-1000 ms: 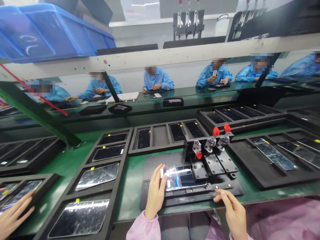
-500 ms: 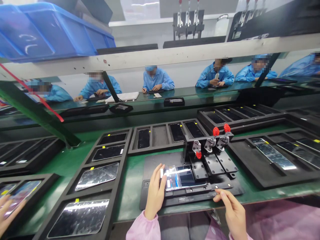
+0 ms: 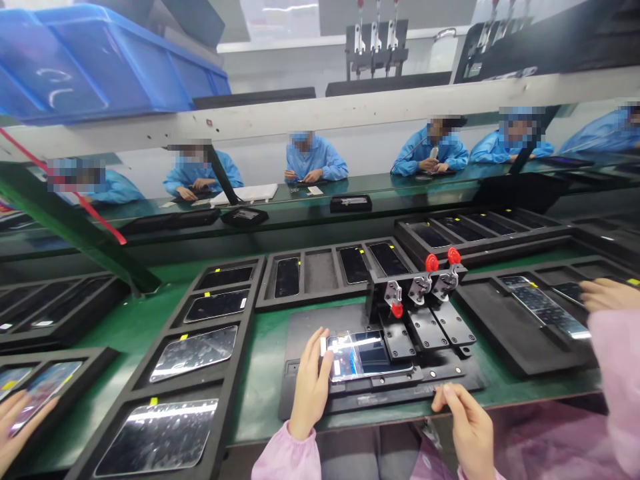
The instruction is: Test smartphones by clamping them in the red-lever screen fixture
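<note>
Phone screen (image 3: 373, 353) is lying in the black clamp (image 3: 434, 331), left hand (image 3: 311, 380) touching its left end, fingers' grip unclear; right hand (image 3: 467, 421) is sitting near right, fingers curling together; trays (image 3: 200, 385) are flanking the clamp.

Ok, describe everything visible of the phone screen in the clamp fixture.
The phone screen is a thin, glossy, glass-like panel, mostly dark, pale-edged. It lies flat in the black clamp fixture. Bluish patches toward its left may be glow or reflection. The left hand touches its left end; a black block hides part of its right end.
</note>
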`<state>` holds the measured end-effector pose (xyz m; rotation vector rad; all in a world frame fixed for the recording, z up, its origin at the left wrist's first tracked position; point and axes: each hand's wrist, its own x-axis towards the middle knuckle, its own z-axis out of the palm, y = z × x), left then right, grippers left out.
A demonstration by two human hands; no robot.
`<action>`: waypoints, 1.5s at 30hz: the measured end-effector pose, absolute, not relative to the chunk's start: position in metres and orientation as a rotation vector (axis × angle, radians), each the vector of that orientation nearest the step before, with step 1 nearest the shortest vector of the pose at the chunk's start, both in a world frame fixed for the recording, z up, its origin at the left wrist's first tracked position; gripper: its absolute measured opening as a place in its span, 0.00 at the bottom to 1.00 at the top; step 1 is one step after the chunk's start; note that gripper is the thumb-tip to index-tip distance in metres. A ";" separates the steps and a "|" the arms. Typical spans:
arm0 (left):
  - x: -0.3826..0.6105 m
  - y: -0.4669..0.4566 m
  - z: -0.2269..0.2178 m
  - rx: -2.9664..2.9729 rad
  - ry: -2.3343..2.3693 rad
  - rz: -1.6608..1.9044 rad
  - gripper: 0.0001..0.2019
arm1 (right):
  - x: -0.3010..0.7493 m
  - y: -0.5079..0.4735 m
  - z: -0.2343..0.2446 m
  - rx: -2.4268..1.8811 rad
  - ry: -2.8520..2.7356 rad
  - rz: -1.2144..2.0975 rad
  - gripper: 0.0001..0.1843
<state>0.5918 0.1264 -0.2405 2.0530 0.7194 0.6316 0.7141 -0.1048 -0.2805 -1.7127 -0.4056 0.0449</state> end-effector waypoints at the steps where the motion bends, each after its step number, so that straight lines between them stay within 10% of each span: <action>1: 0.592 0.126 -0.240 2.052 0.719 0.634 0.20 | 0.714 -0.105 -0.281 -1.710 -0.404 0.047 0.20; 31: 0.600 0.124 -0.234 2.062 0.693 0.714 0.18 | 0.737 -0.080 -0.174 -1.796 -0.930 -0.171 0.07; 45: 0.601 0.125 -0.234 2.027 0.686 0.730 0.18 | 0.763 -0.033 -0.167 -1.947 -1.145 -0.223 0.25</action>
